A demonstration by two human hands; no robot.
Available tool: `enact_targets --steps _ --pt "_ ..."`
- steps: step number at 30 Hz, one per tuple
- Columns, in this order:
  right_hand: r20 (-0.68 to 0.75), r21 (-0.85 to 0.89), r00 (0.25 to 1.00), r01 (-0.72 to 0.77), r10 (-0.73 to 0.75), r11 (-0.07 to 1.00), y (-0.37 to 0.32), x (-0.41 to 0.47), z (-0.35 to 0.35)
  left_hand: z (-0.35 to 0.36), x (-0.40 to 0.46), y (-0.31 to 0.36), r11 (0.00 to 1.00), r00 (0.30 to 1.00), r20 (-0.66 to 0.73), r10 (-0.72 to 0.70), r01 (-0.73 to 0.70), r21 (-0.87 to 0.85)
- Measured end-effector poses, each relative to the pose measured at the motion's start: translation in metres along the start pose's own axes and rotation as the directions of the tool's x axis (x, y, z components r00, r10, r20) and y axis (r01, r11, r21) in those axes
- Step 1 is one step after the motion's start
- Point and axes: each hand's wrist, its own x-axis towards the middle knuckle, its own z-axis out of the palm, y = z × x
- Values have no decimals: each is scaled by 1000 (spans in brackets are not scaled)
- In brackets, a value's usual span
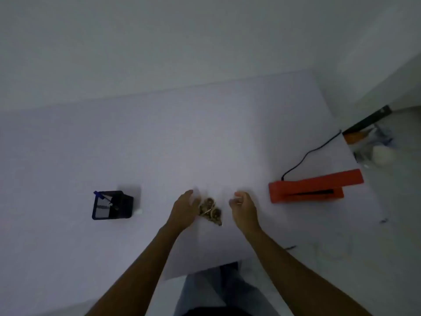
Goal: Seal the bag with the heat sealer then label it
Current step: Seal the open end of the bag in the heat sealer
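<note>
I can read no text, label or number anywhere; the red heat sealer at three o'clock shows no legible marking.

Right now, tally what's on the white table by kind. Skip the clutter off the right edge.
Heat sealer, orange-red, corded: 1
Bag with brownish contents, between the left hand and right hand: 1
Black pen holder: 1
Small white item beside the holder, too blurred to name: 1
Total: 4
</note>
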Motion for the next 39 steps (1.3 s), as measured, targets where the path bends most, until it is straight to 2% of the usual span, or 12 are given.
enact_targets --steps 4,9,11,14,17,19,23,26,30,35,39 --pt "-25 0 990 -138 138 990 20 1 19 4 9 -2 998 998 9 -54 54 -8" --pt "-30 33 984 -172 173 985 23 10 33 3 13 -1 998 999 16 48 -49 40" --pt "9 14 995 -99 99 995 21 8 30 1 12 -2 997 997 8 78 -78 -11" --pt "43 11 996 75 -75 997 17 -3 17 -4 7 -8 984 983 -76 167 -171 -56" --pt "-2 39 971 237 -237 971 17 -18 7 -6 2 -17 967 967 -109 229 -239 -89" --pt "-33 58 959 284 -282 957 24 -23 4 -6 -2 -22 954 955 -103 278 -287 -91" --pt "-23 159 966 257 -257 953 37 -26 1 -4 -4 -29 951 952 29 304 -302 -57" --pt "-27 171 964 265 -264 949 37 -24 -2 -4 -2 -24 946 940 98 326 -324 -34" --pt "-33 131 956 295 -293 947 31 -20 -1 -3 2 -11 926 923 82 377 -378 -11" --pt "52 94 983 171 -177 981 38 -14 -8 4 3 -3 915 916 23 401 -400 -42" --pt "67 123 986 141 -150 982 36 -15 -23 8 1 10 902 903 25 429 -427 -64"
